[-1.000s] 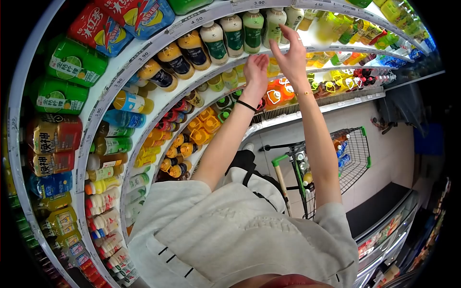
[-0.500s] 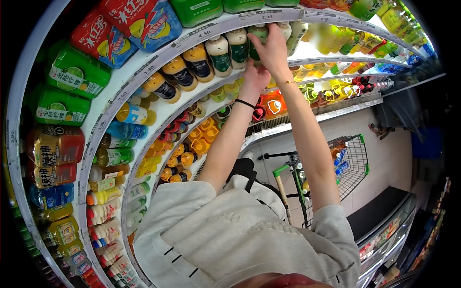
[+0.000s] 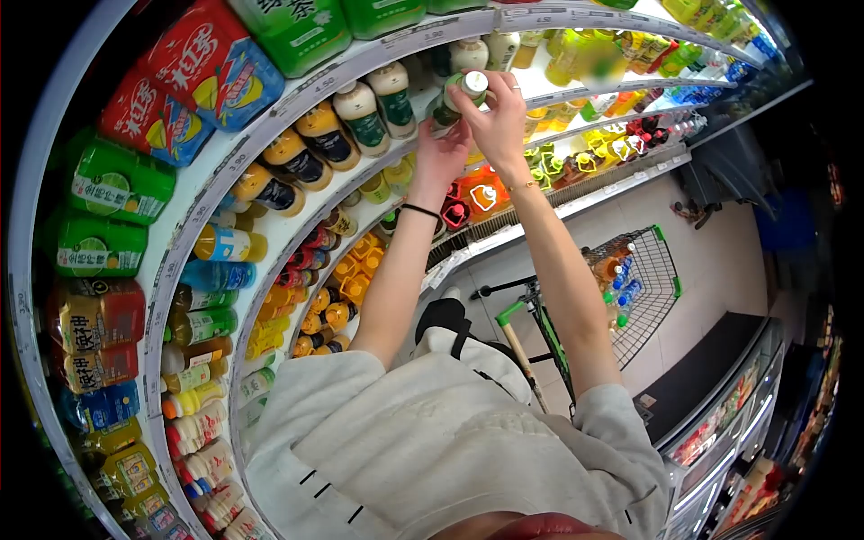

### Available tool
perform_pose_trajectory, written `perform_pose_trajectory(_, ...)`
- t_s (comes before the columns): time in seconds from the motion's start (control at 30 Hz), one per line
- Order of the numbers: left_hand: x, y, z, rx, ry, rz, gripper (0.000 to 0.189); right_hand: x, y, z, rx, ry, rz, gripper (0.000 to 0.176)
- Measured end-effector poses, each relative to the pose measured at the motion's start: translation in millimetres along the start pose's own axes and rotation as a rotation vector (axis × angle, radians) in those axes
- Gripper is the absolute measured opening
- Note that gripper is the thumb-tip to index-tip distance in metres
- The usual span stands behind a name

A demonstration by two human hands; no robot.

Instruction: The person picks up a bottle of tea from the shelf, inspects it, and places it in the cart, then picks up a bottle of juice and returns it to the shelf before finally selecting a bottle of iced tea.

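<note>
Right hand [image 3: 500, 126] and left hand [image 3: 439, 160] together, both clamped on green bottle [image 3: 457, 97], just before shelf rail [image 3: 360, 56]; shopping cart [image 3: 661, 261] well below rail.

Bright, even store light; strong fisheye bending, black corners.

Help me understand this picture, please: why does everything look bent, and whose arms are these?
This is a single view from a camera worn on a person's head, looking forward and down. Its wide lens bends the straight shop shelves into arcs. The two bare arms belong to the wearer. The right hand grips a green-labelled bottle with a white cap, near its top. The left hand meets the bottle's lower end; how firmly is unclear. A shopping cart holding some bottles stands on the floor to the right.
</note>
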State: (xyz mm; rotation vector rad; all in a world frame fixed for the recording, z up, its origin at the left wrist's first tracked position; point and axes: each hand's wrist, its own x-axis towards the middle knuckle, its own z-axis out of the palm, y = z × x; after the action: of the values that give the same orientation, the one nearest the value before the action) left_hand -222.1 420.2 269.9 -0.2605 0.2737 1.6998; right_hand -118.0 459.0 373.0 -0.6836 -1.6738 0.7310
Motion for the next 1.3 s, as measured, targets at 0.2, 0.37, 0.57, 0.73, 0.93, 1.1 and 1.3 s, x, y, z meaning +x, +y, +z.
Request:
perform_pose_trajectory(0.2,-57.7,-44.8,9.4,-0.029,-0.242,-0.283,0.068,-5.9,-23.0,-105.0,0.444,0.127,0.297,0.03)
perform_pose_trajectory(0.37,-104.3,-108.3,11.1,-0.089,-0.352,-0.656,0.071,-21.9,-48.5,-217.7,0.396,0.117,0.423,0.031)
perform_pose_trajectory(0.57,-153.0,-201.6,14.3,-0.037,-0.431,-0.957,0.071,-70.1,-74.6,-327.1,0.478,0.144,0.473,0.042)
perform_pose_trajectory(0.73,-189.1,-258.5,26.2,0.193,-0.644,-1.142,0.084,-110.5,-103.1,-386.3,0.655,0.197,0.489,0.054)
perform_pose_trajectory(0.93,-229.9,-286.2,37.2,0.591,-0.805,-0.996,0.082,-164.2,-135.4,-406.5,0.671,0.437,0.485,0.05)
perform_pose_trajectory(1.1,-248.7,-300.4,32.7,0.737,-0.802,-0.937,0.078,-205.0,-139.0,-418.5,0.395,0.693,0.516,0.045)
perform_pose_trajectory(1.3,-258.3,-312.4,35.6,0.759,-0.824,-0.894,0.076,-219.9,-170.7,-406.9,0.141,0.728,0.472,0.053)
